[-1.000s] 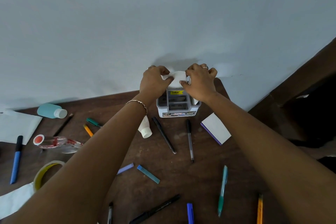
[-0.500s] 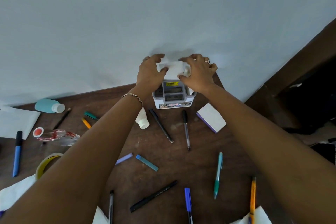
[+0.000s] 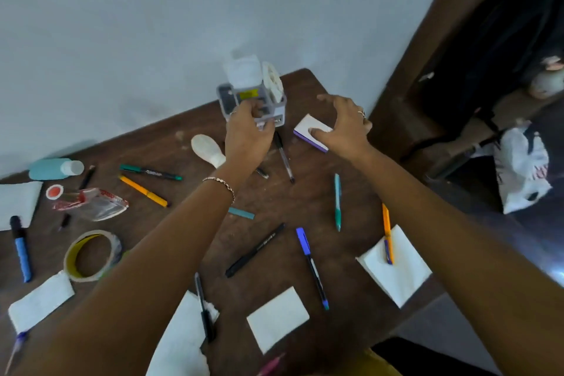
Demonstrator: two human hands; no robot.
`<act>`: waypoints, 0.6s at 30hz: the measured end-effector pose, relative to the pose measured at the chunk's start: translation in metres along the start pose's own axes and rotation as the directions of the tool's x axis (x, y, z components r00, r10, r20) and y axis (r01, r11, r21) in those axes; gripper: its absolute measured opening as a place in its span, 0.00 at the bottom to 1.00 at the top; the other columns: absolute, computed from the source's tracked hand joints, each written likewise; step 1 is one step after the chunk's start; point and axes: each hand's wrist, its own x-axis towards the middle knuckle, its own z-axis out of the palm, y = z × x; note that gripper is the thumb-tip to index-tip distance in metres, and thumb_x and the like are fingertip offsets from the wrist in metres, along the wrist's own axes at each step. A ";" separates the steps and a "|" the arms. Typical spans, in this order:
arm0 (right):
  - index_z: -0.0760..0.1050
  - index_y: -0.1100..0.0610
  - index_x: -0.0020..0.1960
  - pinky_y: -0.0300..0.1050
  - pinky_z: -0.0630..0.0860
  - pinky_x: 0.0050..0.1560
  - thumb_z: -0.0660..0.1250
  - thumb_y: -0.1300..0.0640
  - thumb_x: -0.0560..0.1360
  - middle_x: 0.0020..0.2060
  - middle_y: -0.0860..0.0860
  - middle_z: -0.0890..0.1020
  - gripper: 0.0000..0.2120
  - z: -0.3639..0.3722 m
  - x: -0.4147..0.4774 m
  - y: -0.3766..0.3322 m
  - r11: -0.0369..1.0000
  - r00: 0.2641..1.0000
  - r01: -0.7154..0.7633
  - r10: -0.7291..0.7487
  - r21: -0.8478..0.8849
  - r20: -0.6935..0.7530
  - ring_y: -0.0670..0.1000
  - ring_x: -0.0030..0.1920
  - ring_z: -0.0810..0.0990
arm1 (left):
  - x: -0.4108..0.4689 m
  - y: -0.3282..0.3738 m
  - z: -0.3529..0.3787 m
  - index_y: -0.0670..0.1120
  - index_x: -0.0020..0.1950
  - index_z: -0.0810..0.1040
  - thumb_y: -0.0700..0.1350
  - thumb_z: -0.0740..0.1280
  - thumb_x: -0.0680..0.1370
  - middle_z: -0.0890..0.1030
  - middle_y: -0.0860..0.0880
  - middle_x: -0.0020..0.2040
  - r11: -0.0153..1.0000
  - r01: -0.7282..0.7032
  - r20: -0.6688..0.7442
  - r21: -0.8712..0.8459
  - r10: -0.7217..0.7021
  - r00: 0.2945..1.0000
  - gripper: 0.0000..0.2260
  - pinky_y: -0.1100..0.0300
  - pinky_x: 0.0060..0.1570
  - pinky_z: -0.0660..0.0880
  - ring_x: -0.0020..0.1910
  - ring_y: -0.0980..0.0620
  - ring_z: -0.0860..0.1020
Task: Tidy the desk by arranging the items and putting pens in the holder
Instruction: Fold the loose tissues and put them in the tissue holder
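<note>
Brown wooden tabletop (image 3: 305, 198) against a pale wall, cluttered. Grey holder (image 3: 227, 98) sits upper centre near the wall, white stuff sticking out the back. Left grip (image 3: 248, 131) curls on the holder's front wall. Right grip (image 3: 345, 128) is spread wide over a white notepad (image 3: 305, 125), holding nothing. Loose across centre and lower frame: black pen (image 3: 254, 249), blue pen (image 3: 311, 265), green pen (image 3: 337, 201). Pens look light, stiff and prone to roll, so pinch mid-barrel. Holder likely light plastic and tippy, so steady it low.

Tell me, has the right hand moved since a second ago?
Yes. The right hand left the top of the pen holder, moving rightward and nearer, now over the purple-edged notepad.
</note>
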 end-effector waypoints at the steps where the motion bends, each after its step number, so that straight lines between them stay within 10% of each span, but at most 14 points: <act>1: 0.68 0.45 0.67 0.51 0.58 0.64 0.74 0.51 0.69 0.66 0.50 0.70 0.29 -0.004 -0.019 0.009 1.000 1.000 -0.028 0.028 -0.002 0.005 0.53 0.69 0.65 | -0.015 -0.002 0.006 0.45 0.59 0.75 0.44 0.67 0.74 0.79 0.49 0.54 1.000 0.010 0.028 0.003 -0.010 1.000 0.14 0.59 0.52 0.73 0.53 0.51 0.77; 14: 0.79 0.45 0.54 0.56 0.71 0.62 0.67 0.62 0.72 0.59 0.51 0.76 0.15 -0.044 -0.179 0.125 0.945 0.941 -0.323 0.326 0.039 -0.088 0.53 0.62 0.73 | -0.153 0.002 0.080 0.49 0.50 0.76 0.39 0.69 0.72 0.80 0.51 0.44 0.996 0.058 0.402 -0.071 -0.025 0.915 0.09 0.62 0.48 0.74 0.41 0.56 0.77; 18: 0.79 0.50 0.53 0.40 0.77 0.48 0.66 0.67 0.74 0.58 0.52 0.79 0.15 -0.050 -0.205 0.157 0.879 0.871 -0.463 0.475 0.112 -0.127 0.51 0.55 0.79 | -0.176 0.007 0.094 0.49 0.46 0.78 0.40 0.68 0.73 0.80 0.56 0.41 0.997 0.061 0.497 -0.048 -0.029 0.867 0.06 0.67 0.45 0.74 0.37 0.62 0.76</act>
